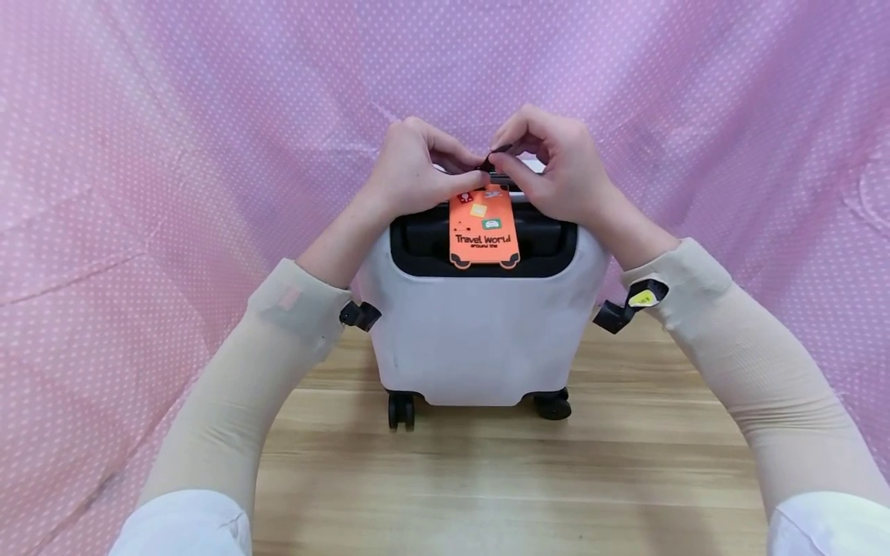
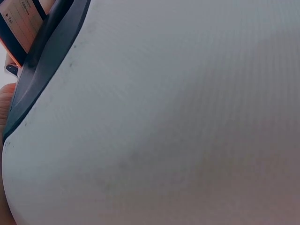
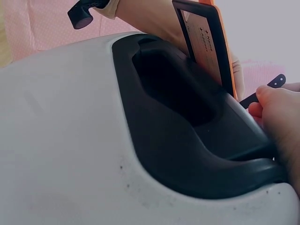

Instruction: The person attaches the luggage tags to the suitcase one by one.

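An orange luggage tag (image 1: 484,212) printed "Travel World" hangs at the black carry handle recess (image 1: 417,241) of a white suitcase (image 1: 473,332), which stands upright on its wheels. At the tag's top, my left hand (image 1: 420,166) pinches the base of its black strap between thumb and fingers. Facing it, my right hand (image 1: 562,166) pinches the free part of the strap (image 3: 278,80); small holes show in its end in the right wrist view. From there, the tag's black-framed back (image 3: 206,44) with name and address lines is visible. The left wrist view shows mostly the white shell (image 2: 164,117).
Black wheels (image 1: 401,411) rest on the wood-grain surface (image 1: 487,479). A pink dotted cloth (image 1: 445,69) hangs behind and at both sides. Black wrist cameras (image 1: 629,305) stick out from the sleeve cuffs, close to the suitcase's sides.
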`<state>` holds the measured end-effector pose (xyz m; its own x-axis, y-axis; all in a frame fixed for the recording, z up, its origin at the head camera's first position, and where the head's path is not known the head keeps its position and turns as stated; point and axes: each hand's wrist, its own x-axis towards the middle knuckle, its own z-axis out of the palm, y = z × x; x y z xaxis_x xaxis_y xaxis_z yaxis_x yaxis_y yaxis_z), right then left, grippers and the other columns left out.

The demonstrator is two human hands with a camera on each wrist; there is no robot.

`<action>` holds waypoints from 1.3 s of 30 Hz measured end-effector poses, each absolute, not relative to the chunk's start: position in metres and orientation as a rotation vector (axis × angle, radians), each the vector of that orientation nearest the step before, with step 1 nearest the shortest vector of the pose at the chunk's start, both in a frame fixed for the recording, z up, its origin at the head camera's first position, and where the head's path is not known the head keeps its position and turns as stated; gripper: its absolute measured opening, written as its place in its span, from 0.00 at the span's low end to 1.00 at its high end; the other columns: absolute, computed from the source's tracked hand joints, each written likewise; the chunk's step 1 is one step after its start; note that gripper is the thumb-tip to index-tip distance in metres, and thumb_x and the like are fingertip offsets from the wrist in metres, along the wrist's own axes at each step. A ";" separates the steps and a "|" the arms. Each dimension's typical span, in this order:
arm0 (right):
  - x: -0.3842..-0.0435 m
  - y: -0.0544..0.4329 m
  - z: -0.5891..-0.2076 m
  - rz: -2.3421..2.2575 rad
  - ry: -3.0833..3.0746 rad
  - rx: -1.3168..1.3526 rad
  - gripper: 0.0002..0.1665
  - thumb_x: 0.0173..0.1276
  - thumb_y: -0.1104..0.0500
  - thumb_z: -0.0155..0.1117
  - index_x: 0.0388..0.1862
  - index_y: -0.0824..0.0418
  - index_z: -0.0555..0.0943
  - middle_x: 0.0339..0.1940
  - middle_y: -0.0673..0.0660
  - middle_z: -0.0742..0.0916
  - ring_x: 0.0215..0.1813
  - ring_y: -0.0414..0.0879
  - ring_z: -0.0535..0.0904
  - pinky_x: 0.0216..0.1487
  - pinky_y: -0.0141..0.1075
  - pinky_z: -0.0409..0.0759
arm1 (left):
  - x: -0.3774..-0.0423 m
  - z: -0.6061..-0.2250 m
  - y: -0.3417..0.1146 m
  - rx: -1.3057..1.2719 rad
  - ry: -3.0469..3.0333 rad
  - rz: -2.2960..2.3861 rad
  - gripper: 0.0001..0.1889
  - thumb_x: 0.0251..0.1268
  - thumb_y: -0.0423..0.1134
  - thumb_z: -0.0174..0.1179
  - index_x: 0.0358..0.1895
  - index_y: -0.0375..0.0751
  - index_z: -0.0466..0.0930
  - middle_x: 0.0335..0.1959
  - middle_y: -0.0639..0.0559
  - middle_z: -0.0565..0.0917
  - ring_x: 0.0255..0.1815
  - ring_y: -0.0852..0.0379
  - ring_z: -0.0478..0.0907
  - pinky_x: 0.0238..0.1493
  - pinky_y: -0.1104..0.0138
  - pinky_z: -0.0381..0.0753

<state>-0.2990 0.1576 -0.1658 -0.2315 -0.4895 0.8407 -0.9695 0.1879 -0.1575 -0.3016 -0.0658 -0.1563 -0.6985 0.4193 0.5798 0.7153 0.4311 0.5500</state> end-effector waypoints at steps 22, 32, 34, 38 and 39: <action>-0.297 0.157 -0.166 1.077 -1.743 1.319 0.06 0.68 0.79 0.67 0.38 0.81 0.77 0.40 0.48 0.88 0.38 0.38 0.87 0.46 0.29 0.89 | -0.304 -0.153 -0.063 -0.947 -2.428 -1.122 0.11 0.61 0.43 0.75 0.43 0.42 0.95 0.40 0.47 0.95 0.37 0.61 0.92 0.44 0.74 0.88; -0.302 0.154 -0.166 1.227 -1.782 1.364 0.13 0.68 0.79 0.67 0.46 0.76 0.73 0.33 0.45 0.88 0.32 0.43 0.88 0.39 0.30 0.89 | -0.305 -0.152 -0.068 -0.894 -2.539 -1.178 0.12 0.64 0.42 0.70 0.47 0.41 0.94 0.44 0.46 0.95 0.44 0.57 0.92 0.52 0.68 0.89; -0.302 0.154 -0.166 1.250 -1.798 1.332 0.14 0.67 0.78 0.67 0.48 0.76 0.74 0.31 0.47 0.88 0.30 0.46 0.87 0.38 0.30 0.88 | -0.305 -0.151 -0.068 -0.898 -2.545 -1.182 0.12 0.64 0.42 0.71 0.46 0.40 0.94 0.44 0.45 0.95 0.44 0.57 0.92 0.52 0.68 0.89; -0.301 0.157 -0.165 1.123 -1.865 1.220 0.12 0.67 0.74 0.71 0.49 0.77 0.86 0.43 0.42 0.86 0.36 0.38 0.86 0.44 0.26 0.88 | -0.306 -0.151 -0.068 -0.926 -2.534 -1.195 0.13 0.64 0.41 0.71 0.47 0.38 0.94 0.45 0.44 0.94 0.45 0.56 0.93 0.54 0.67 0.90; -0.301 0.157 -0.164 1.075 -1.881 1.191 0.12 0.67 0.73 0.72 0.49 0.73 0.89 0.46 0.44 0.86 0.38 0.36 0.85 0.46 0.25 0.87 | -0.306 -0.150 -0.068 -0.929 -2.531 -1.196 0.13 0.64 0.41 0.71 0.47 0.38 0.94 0.45 0.44 0.94 0.45 0.55 0.93 0.54 0.67 0.90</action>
